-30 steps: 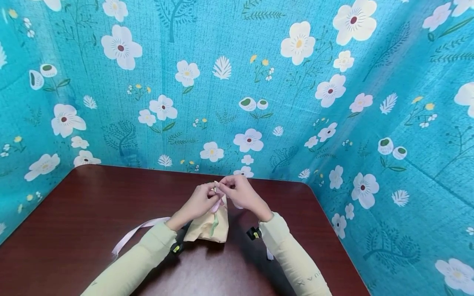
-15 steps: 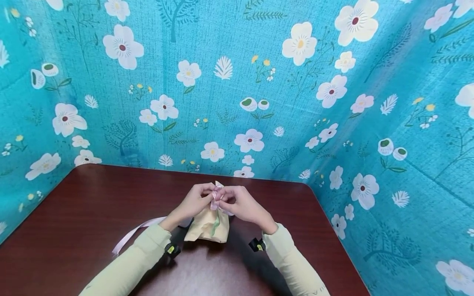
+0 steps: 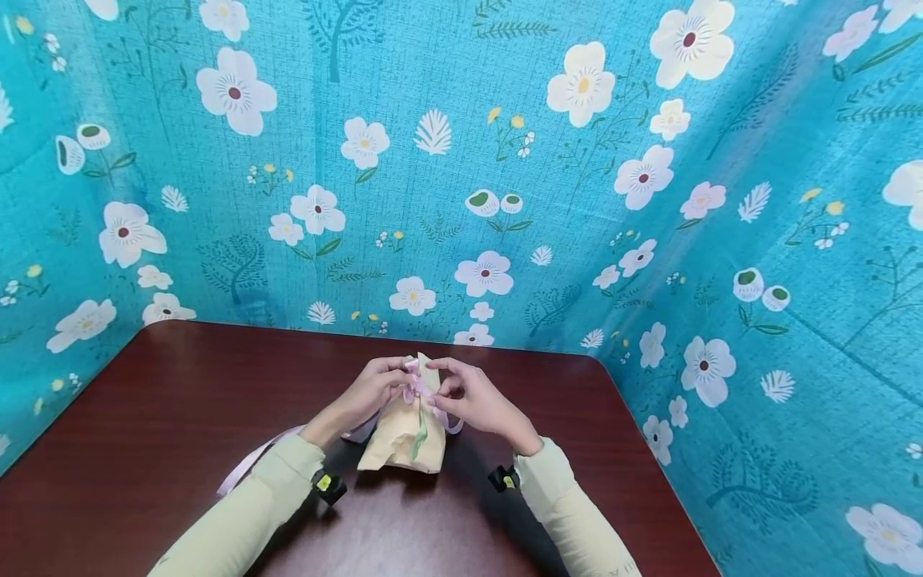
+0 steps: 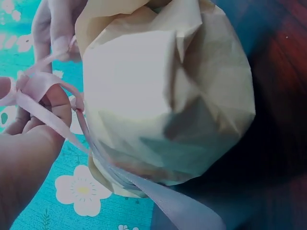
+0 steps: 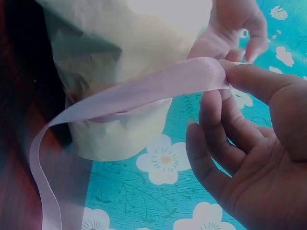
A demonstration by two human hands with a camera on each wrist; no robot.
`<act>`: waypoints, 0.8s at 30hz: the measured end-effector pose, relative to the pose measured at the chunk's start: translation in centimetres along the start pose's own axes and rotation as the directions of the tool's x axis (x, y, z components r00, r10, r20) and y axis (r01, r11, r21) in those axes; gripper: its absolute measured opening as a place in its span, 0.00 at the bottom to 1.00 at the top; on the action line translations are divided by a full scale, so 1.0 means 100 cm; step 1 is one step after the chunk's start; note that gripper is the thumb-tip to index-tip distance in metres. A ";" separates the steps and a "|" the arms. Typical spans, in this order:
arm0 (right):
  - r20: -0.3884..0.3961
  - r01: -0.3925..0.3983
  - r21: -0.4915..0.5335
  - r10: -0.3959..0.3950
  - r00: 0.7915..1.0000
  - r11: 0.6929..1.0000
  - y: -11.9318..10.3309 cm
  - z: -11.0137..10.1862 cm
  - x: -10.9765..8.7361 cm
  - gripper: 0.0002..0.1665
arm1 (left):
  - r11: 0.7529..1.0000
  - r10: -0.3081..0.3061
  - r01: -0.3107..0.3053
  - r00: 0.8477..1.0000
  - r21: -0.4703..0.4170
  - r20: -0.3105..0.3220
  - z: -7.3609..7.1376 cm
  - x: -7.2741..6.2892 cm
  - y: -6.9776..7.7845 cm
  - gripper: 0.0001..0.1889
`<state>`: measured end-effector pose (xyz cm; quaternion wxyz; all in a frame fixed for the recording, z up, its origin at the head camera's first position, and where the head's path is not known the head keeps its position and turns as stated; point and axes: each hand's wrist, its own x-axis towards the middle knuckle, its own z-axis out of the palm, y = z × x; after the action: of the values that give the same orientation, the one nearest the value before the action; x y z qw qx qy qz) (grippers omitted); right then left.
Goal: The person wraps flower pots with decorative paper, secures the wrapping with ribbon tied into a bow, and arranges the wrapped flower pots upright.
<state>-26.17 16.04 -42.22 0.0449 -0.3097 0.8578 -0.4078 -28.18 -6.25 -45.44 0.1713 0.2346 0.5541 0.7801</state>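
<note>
A tan paper bag (image 3: 397, 441) stands on the table, its top gathered, with a green strip or mark (image 3: 420, 437) down its front. Pink ribbon (image 5: 144, 91) passes round its neck and forms a loop at the front. On the left side of the neck, my left hand (image 3: 368, 393) pinches the looped ribbon (image 4: 43, 88). My right hand (image 3: 476, 401) pinches another stretch of it between thumb and forefinger, the other fingers loosely bent. In the right wrist view a long tail hangs down from that pinch. Part of the knot is hidden by fingers.
The dark red-brown table (image 3: 216, 385) reaches back to a blue flowered curtain (image 3: 404, 200), which also lines the sides. A loose ribbon tail (image 3: 248, 466) lies on the table by the left sleeve. Small black cameras (image 3: 328, 486) are strapped to both wrists.
The hands, close together over the bag's top before, have drawn apart to either side of its neck. A pink ribbon loop now shows between them. The bag stays in place.
</note>
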 end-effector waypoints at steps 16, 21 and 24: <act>0.015 0.116 -0.117 -0.115 0.993 0.986 0.007 0.007 0.032 0.09 | 0.863 0.200 -0.221 0.975 0.455 0.095 0.000 0.002 0.011 0.15; -0.095 0.027 -0.188 -0.045 0.994 0.982 0.004 0.016 0.036 0.10 | 0.778 0.269 -0.234 0.963 0.582 0.027 0.003 -0.002 0.014 0.14; -0.160 -0.034 -0.293 -0.014 0.987 0.955 0.001 0.021 0.038 0.15 | 0.763 0.300 -0.238 0.954 0.601 -0.003 0.005 -0.005 0.011 0.15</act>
<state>-28.54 12.48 -43.03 -0.0687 -0.2749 0.9114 -0.2985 -27.49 -6.46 -44.30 -0.0523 0.3143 0.7383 0.5945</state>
